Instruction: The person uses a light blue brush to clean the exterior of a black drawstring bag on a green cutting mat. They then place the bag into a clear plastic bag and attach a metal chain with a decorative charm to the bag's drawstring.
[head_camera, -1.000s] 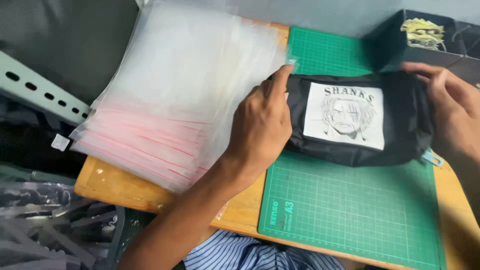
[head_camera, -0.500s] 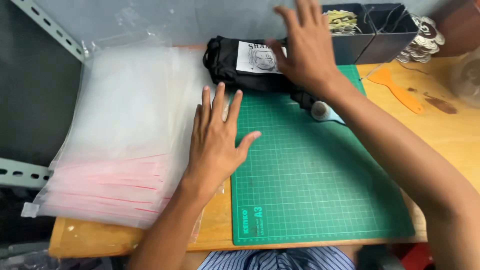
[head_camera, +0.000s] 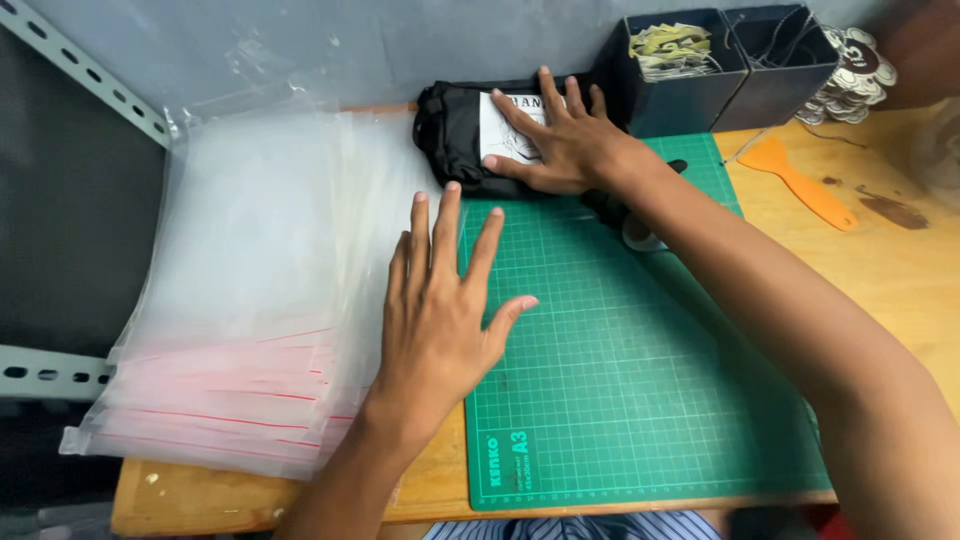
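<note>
Folded black garment (head_camera: 455, 135) under right hand (head_camera: 560, 150) fingers (head_camera: 520, 112)

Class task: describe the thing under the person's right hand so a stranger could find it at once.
Find the green gridded cutting mat on the wooden table. At its far edge, the right hand presses flat on a folded black fabric garment. Only it bears a white printed panel.

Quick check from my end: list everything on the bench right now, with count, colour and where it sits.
folded garment: one, black with a white printed panel, far edge of the mat
cutting mat: one, green, centre of the bench
plastic bags: a stack, clear with red strips, left
boxes: two, dark, far right
scraper: one, orange, right
bench: wooden
left hand: flat, across bags and mat
right hand: flat on the garment
</note>
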